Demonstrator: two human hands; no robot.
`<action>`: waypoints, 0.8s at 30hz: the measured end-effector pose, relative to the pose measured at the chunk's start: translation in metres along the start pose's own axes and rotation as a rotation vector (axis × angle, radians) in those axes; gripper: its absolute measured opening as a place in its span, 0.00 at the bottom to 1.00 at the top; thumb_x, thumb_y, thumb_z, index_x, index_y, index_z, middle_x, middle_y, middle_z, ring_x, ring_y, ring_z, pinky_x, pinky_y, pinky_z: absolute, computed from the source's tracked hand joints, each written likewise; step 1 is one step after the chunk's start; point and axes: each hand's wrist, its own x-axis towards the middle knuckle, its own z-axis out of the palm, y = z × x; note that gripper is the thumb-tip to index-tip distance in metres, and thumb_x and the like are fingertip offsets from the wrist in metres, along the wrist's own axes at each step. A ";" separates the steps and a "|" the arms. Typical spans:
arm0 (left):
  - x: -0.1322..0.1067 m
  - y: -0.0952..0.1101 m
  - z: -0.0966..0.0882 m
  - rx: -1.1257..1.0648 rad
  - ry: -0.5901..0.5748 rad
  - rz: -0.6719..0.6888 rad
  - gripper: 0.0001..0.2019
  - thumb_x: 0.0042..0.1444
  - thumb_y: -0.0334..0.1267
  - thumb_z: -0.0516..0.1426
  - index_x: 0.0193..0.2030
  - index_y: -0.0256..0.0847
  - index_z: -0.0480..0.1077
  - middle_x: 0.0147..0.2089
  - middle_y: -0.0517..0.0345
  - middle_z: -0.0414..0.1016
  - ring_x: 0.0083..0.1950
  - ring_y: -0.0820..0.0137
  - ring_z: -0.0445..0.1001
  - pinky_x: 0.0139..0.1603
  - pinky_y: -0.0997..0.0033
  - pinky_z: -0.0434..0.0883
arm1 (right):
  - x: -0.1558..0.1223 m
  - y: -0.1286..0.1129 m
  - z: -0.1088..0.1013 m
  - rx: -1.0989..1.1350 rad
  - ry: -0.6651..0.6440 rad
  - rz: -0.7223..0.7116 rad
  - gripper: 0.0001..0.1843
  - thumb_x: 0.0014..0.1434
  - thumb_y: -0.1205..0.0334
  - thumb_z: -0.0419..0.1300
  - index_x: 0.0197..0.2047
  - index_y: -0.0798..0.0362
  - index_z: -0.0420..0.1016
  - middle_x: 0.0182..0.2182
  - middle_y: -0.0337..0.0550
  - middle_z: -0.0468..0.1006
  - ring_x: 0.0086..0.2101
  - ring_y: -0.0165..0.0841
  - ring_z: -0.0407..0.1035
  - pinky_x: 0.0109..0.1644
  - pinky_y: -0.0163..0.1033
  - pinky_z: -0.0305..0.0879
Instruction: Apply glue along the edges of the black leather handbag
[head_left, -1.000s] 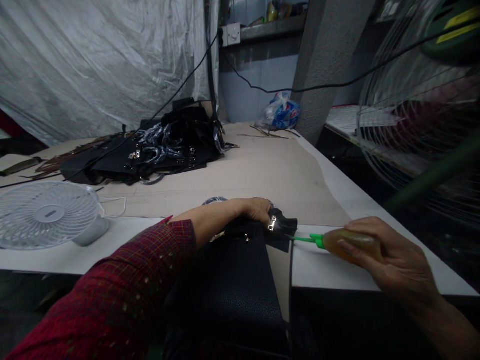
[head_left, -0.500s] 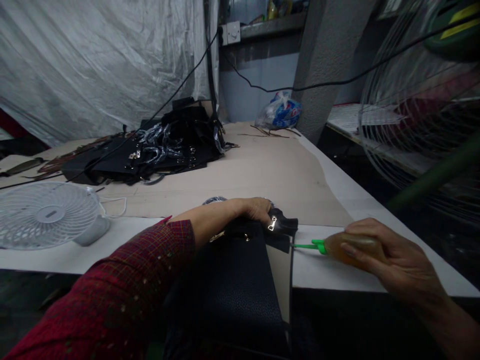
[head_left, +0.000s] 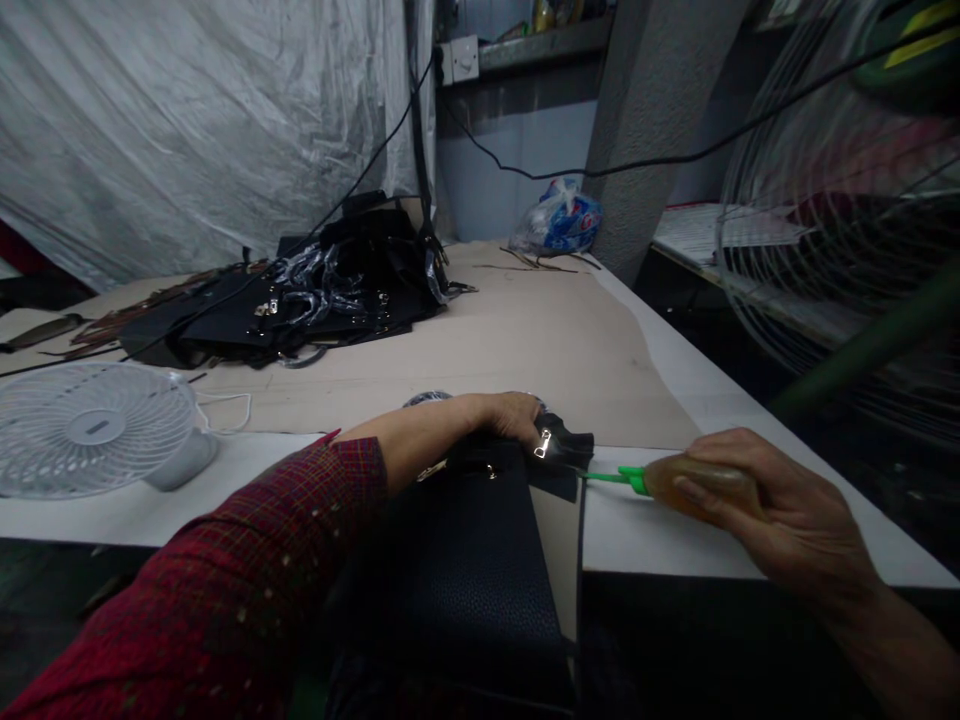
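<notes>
Not much changed vs half a sec ago: green nozzle [head_left: 611,477] of the squeeze bottle [head_left: 697,487] crept up a bit & its tip sits closer to the black flap [head_left: 564,462]. Left hand [head_left: 504,413] hasn't budged.

Surface: long white worktable [head_left: 660,530] w/ a beige sheet [head_left: 540,340] over most of it. Far end has a pile of black bag parts [head_left: 322,295], small white desk fan [head_left: 90,430] at the left, blue plastic bag [head_left: 561,225] by a grey pillar [head_left: 645,120]. Crinkly silver sheeting [head_left: 187,130] as back wall, big cage fan [head_left: 825,220] on the right.

Bottle: roughly horizontal just over the table's near edge, long axis left-right, nozzle pointing left at the flap, amber body to the right. Right hand [head_left: 780,515] has fingers + thumb wrapped tight around the body.

Black bag [head_left: 465,570] runs from the table edge toward the camera. Left hand lies palm down on its top end, fingers curled over by the metal pull [head_left: 541,444]. Can't tell if it's actually pinching anything.
</notes>
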 end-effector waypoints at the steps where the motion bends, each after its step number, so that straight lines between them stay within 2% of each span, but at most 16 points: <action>1: 0.000 0.000 0.000 0.005 -0.001 -0.001 0.07 0.46 0.33 0.68 0.34 0.37 0.78 0.35 0.56 0.80 0.39 0.65 0.77 0.42 0.66 0.75 | 0.000 -0.001 0.000 0.012 -0.021 0.001 0.11 0.66 0.45 0.67 0.42 0.41 0.80 0.37 0.40 0.81 0.33 0.43 0.77 0.34 0.47 0.75; 4: 0.001 0.000 0.000 0.015 0.000 -0.002 0.07 0.46 0.33 0.68 0.33 0.37 0.77 0.35 0.56 0.80 0.39 0.65 0.77 0.43 0.65 0.75 | -0.001 -0.003 0.000 0.067 -0.081 -0.017 0.09 0.65 0.46 0.69 0.43 0.40 0.82 0.38 0.40 0.82 0.34 0.43 0.78 0.34 0.43 0.77; 8: 0.002 -0.001 0.000 0.020 0.012 0.000 0.07 0.45 0.33 0.67 0.33 0.37 0.77 0.34 0.55 0.80 0.38 0.64 0.77 0.44 0.63 0.75 | -0.004 -0.005 0.001 0.066 -0.017 -0.057 0.06 0.65 0.53 0.69 0.43 0.43 0.81 0.37 0.40 0.81 0.33 0.38 0.78 0.36 0.39 0.76; 13: 0.003 -0.004 0.002 0.002 0.017 0.018 0.10 0.44 0.34 0.68 0.36 0.37 0.78 0.36 0.54 0.81 0.41 0.62 0.78 0.46 0.63 0.75 | -0.011 0.003 0.001 0.085 -0.156 -0.092 0.08 0.68 0.50 0.68 0.46 0.42 0.79 0.40 0.39 0.81 0.37 0.38 0.79 0.37 0.36 0.77; 17: 0.005 -0.005 0.002 -0.008 0.017 0.016 0.08 0.42 0.34 0.67 0.32 0.37 0.77 0.33 0.54 0.80 0.38 0.63 0.76 0.42 0.63 0.74 | -0.013 0.000 0.001 0.040 -0.092 -0.114 0.07 0.70 0.50 0.66 0.47 0.42 0.78 0.40 0.37 0.80 0.36 0.36 0.78 0.37 0.35 0.77; 21: 0.006 -0.006 0.002 -0.019 0.022 0.026 0.08 0.42 0.35 0.67 0.31 0.37 0.77 0.32 0.55 0.79 0.37 0.64 0.75 0.41 0.64 0.73 | -0.013 -0.007 0.001 0.107 -0.173 -0.117 0.07 0.69 0.50 0.66 0.47 0.42 0.78 0.40 0.37 0.80 0.36 0.36 0.79 0.36 0.34 0.78; 24: 0.008 -0.007 0.002 -0.027 0.022 0.021 0.08 0.40 0.33 0.67 0.30 0.37 0.77 0.30 0.56 0.77 0.35 0.64 0.74 0.39 0.64 0.72 | -0.012 -0.010 0.002 0.053 -0.087 -0.102 0.06 0.69 0.51 0.67 0.45 0.43 0.79 0.38 0.37 0.80 0.34 0.35 0.78 0.37 0.34 0.77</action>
